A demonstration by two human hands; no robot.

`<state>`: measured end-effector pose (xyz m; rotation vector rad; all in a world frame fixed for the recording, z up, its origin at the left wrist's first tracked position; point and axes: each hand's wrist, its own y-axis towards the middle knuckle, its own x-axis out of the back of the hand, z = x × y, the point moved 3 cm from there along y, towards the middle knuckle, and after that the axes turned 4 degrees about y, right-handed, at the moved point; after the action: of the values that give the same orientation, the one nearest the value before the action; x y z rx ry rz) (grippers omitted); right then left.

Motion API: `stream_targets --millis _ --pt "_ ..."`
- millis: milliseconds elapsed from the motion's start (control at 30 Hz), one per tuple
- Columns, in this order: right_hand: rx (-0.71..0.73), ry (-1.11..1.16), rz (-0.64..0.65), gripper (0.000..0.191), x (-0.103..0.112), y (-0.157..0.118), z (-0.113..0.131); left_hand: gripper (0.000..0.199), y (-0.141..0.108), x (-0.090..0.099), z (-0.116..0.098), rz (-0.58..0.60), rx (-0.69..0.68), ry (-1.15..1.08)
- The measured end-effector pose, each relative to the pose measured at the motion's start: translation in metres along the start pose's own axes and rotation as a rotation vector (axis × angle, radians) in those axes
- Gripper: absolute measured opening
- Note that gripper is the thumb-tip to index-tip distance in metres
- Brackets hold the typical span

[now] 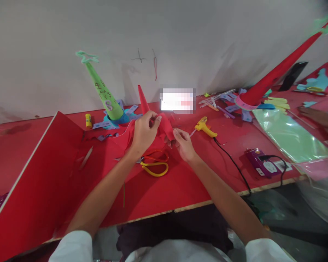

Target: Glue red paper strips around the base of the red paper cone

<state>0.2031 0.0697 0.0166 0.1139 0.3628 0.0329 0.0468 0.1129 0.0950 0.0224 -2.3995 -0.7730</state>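
Left hand (146, 131): light pinch, thumb against fingers, on upper left part of red sheet (165, 125).

Right hand (183, 143): fingertip pinch on lower right corner of same sheet, over middle of bench (186, 191). Paper or felt, cannot tell.

For good handling, by judgement: keep both pinches light to avoid creases; draw the edge even between the two hands before pressing any fold; work from one end to the other; check for twist.

Just beyond left hand: narrow red cone (143, 97), point upward. Join to sheet hidden; best treated as attached and spared any tug.

Near side, below the wrists: scissors (154, 163), red and yellow handles. Better slid aside before lowering the forearms.

Just right of right hand: yellow glue gun (206, 127), nozzle toward the fingers. Possibly hot; best turned away.

Farther left: green cone hat (102, 91), yellow glue stick (88, 120).

Far side: lit screen (177, 100).

Farther right: purple box (262, 163), tall red cone hat (284, 69).
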Motion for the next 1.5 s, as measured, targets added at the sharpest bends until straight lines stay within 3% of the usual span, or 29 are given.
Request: stream_targets --millis 300,633,867,933,1033,1167,1300,1500 --pt "0.026 -0.088 -0.023 0.046 0.004 0.003 -0.007 0.012 0.002 -0.002 0.005 0.011 0.005 -0.046" --pt "0.197 -0.313 -0.085 0.032 0.007 0.004 -0.005 0.002 -0.002 -0.011 0.002 0.197 -0.040 0.003" --pt "0.322 -0.366 -0.207 0.031 0.017 0.007 -0.005 0.010 0.001 -0.007 0.007 0.135 0.003 -0.002" --pt "0.341 -0.334 -0.315 0.033 0.024 0.007 -0.006 0.015 -0.001 -0.011 0.010 0.221 0.032 0.000" --pt "0.398 -0.324 -0.454 0.034 0.034 0.006 -0.004 0.017 -0.012 -0.025 0.009 0.443 0.016 0.145" --pt "0.421 -0.265 -0.491 0.029 0.036 0.006 -0.001 0.029 -0.037 -0.047 0.001 0.710 -0.115 0.464" --pt "0.371 -0.224 -0.466 0.026 0.032 0.005 -0.001 0.037 -0.054 -0.059 -0.006 0.778 -0.220 0.666" --pt "0.366 -0.229 -0.444 0.028 0.030 0.003 -0.001 0.037 -0.060 -0.058 -0.016 0.814 -0.243 0.698"
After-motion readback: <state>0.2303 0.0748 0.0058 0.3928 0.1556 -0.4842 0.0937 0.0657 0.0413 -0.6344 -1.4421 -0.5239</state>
